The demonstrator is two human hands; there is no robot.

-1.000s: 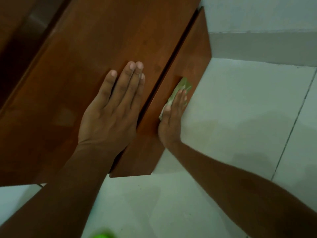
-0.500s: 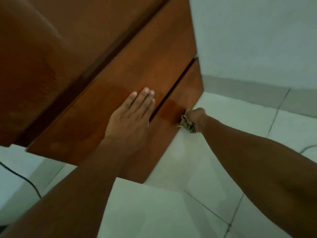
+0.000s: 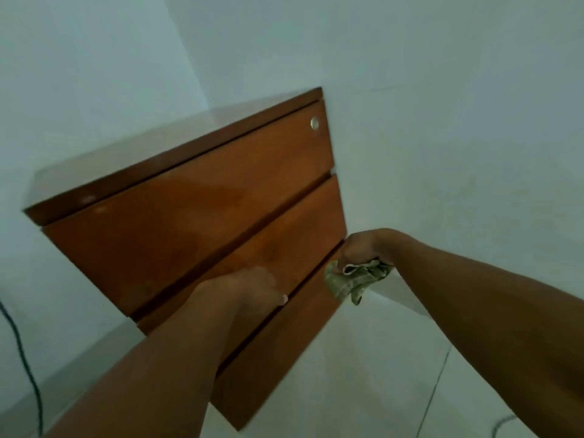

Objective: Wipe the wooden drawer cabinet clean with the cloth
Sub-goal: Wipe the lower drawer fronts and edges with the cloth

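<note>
The wooden drawer cabinet (image 3: 196,222) stands in a room corner, three drawer fronts facing me, a small round lock (image 3: 314,123) at the top drawer's right. My left hand (image 3: 243,287) rests on the middle drawer front near the gap above the bottom drawer, fingers curled down. My right hand (image 3: 363,246) is at the cabinet's right edge, level with that gap, closed around a crumpled green cloth (image 3: 355,281) that hangs below the fist. Whether the cloth touches the wood is unclear.
White walls (image 3: 442,90) meet behind the cabinet. Pale floor tiles (image 3: 363,374) spread to the right and front. A dark cable (image 3: 28,368) runs down at the far left, and another cable end (image 3: 502,422) shows at the bottom right.
The view has pulled back and tilted up, showing the whole cabinet. My right hand went from flat wiping on the bottom drawer to a fist bunching the cloth at the right edge. My left fingers curled.
</note>
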